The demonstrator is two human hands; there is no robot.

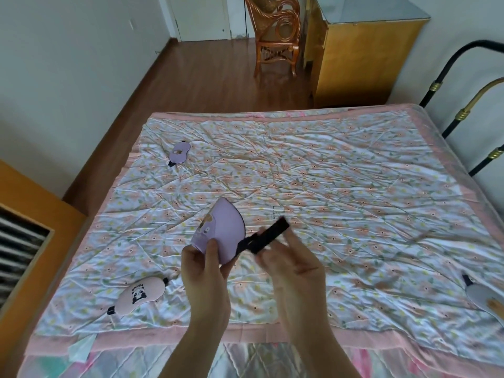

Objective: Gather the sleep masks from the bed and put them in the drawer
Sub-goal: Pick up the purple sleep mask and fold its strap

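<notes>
A purple sleep mask (pixel 225 229) is held up over the middle of the bed (pixel 341 186). My left hand (pixel 204 271) pinches its lower edge. My right hand (pixel 289 266) grips its black strap (pixel 268 237), pulled out to the right. A pink panda sleep mask (pixel 140 294) lies near the bed's front left corner. Another purple mask (pixel 178 152) rests at the far left of the bed. A grey mask (pixel 484 297) lies at the right edge, partly cut off by the frame.
An open drawer (pixel 21 241) in an orange wooden cabinet stands at the left beside the bed. A rattan chair (pixel 275 34) and a yellow cabinet (pixel 362 55) stand beyond the bed. A black and gold bed frame (pixel 463 113) rises at the right.
</notes>
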